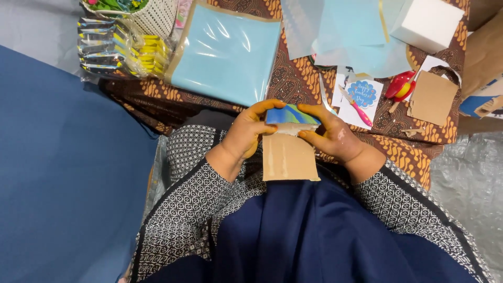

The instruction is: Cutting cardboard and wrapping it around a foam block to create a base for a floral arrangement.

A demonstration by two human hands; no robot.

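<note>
Blue-green swirled card (291, 114) (folded) atop brown cardboard (288, 157).

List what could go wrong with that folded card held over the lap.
Both hands, left hand and right hand, pinch only the painted top edge of the cardboard piece, so its bare lower flap may bend or tear. It hangs over the lap, off the table; a slipped grip would likely drop it there.

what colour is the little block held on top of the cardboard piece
The block has swirled blue, green and yellow on top with a pale edge, seen in the head view.
</note>
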